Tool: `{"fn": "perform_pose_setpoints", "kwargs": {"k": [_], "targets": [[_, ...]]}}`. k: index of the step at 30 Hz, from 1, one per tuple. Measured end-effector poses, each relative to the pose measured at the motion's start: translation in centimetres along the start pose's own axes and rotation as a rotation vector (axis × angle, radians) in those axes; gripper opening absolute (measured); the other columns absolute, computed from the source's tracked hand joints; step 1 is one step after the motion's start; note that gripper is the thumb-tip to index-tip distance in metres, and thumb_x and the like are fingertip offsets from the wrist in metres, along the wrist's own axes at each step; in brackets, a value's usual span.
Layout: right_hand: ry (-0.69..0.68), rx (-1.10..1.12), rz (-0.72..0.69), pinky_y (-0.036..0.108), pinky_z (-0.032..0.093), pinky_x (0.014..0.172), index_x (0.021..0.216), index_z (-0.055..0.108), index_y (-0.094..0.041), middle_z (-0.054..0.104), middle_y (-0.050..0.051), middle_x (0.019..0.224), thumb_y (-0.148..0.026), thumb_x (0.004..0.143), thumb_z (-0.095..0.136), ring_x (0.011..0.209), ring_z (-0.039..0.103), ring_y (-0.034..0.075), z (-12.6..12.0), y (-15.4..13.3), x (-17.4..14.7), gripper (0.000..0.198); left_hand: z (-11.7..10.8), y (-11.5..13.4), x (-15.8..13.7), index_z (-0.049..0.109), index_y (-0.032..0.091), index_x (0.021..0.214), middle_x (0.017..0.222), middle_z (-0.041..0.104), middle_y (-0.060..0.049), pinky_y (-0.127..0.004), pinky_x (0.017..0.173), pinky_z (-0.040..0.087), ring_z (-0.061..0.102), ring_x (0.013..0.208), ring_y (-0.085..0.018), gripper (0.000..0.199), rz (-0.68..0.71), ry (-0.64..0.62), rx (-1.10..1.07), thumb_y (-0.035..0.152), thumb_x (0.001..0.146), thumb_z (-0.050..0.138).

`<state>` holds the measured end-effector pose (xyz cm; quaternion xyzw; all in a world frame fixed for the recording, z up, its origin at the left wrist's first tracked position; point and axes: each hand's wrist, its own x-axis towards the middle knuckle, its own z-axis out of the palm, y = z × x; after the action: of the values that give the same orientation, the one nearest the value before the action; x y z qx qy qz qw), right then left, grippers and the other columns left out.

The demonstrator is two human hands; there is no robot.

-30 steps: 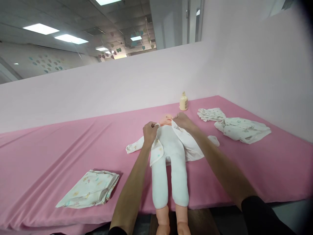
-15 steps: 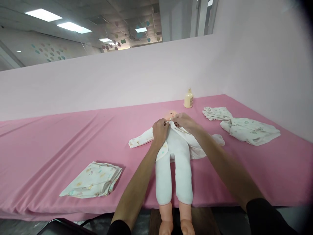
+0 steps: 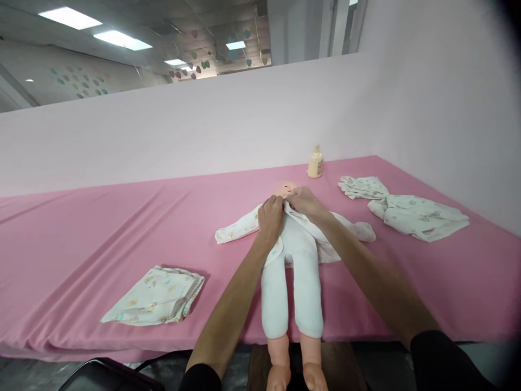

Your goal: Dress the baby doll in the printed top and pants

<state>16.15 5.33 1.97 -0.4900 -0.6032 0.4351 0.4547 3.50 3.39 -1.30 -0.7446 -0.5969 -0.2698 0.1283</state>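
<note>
White printed cloth at the fingertips of both hands: held the small jacket (image 3: 303,221) together by its upper front edges, close to the neck of the doll (image 3: 308,298). Pinched one edge with the left hand (image 3: 271,218), fingers curled over and knuckles upward, and the other edge with the right hand (image 3: 306,202), thumb and fingers drawn close. Had the two sets of fingertips side by side, touching or just apart; could not tell which, nor make out any fastening between them.

Had the doll on its back under both hands, head (image 3: 286,188) just beyond the fingertips, white-covered legs running back between the forearms (image 3: 234,298), feet (image 3: 279,376) out past the near edge of the pink-covered table (image 3: 101,233). Saw one jacket sleeve (image 3: 238,229) stretched out to the left of the left hand, and the other sleeve (image 3: 360,231) off to the right, partly behind the right forearm.

Saw a folded printed cloth (image 3: 157,297) left of the left forearm, nearer than the hand. Noticed a cream pump bottle (image 3: 315,164) standing just beyond the right hand, near the low pale wall (image 3: 183,133). Farther right of that hand, saw a crumpled printed cloth (image 3: 363,187) and, slightly nearer, a larger printed garment (image 3: 419,216).
</note>
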Motion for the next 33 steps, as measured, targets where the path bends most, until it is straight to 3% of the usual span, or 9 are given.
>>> {"fn": "perform_pose_setpoints", "kwargs": {"k": [7,14,19,26,33], "targets": [[-0.076,0.069,0.007,0.024,0.020,0.044,0.046,0.037,-0.019,0.036,-0.004,0.046,-0.008,0.065,0.055,0.046,0.032,0.008,-0.1,0.4,0.3,0.028,0.1,-0.2,0.0,0.061,0.019,0.091,0.093,0.065,-0.004,-0.031,0.066,0.034,0.060,0.083,-0.019,0.014,-0.064,0.009,-0.020,0.016,0.095,0.048],[-0.030,0.136,0.093,0.023,0.022,0.043,0.050,0.038,-0.020,0.035,-0.006,0.047,-0.009,0.066,0.058,0.047,0.032,0.007,-0.3,0.7,0.5,0.028,-0.1,-0.1,-0.1,0.060,0.018,0.094,0.096,0.066,-0.005,-0.030,0.067,0.034,0.060,0.085,-0.019,0.016,-0.082,0.009,-0.040,0.017,0.096,0.045],[-0.014,0.189,0.155,0.022,0.030,0.045,0.053,0.047,-0.018,0.044,-0.004,0.050,-0.007,0.068,0.061,0.049,0.039,0.008,-0.3,0.6,0.6,0.023,-0.2,-0.1,-0.1,0.060,0.018,0.094,0.097,0.065,-0.006,-0.030,0.067,0.035,0.060,0.085,-0.019,0.015,-0.065,-0.018,-0.044,0.014,0.095,0.045],[-0.045,0.371,0.219,0.024,0.051,0.069,0.063,0.062,-0.014,0.066,0.005,0.071,-0.005,0.073,0.062,0.068,0.062,0.013,0.0,-0.6,-0.5,0.013,0.1,0.0,0.0,0.059,0.018,0.092,0.094,0.065,-0.006,-0.031,0.064,0.033,0.060,0.083,-0.019,0.014,-0.087,-0.006,-0.015,0.017,0.096,0.046],[-0.054,0.342,0.113,0.025,0.048,0.075,0.052,0.050,-0.017,0.052,-0.001,0.061,-0.008,0.071,0.058,0.065,0.052,0.012,0.4,-0.3,-1.4,0.022,0.0,0.3,0.0,0.061,0.018,0.092,0.093,0.065,-0.007,-0.031,0.062,0.031,0.061,0.083,-0.020,0.020,-0.096,-0.015,0.010,0.019,0.099,0.043]]}}
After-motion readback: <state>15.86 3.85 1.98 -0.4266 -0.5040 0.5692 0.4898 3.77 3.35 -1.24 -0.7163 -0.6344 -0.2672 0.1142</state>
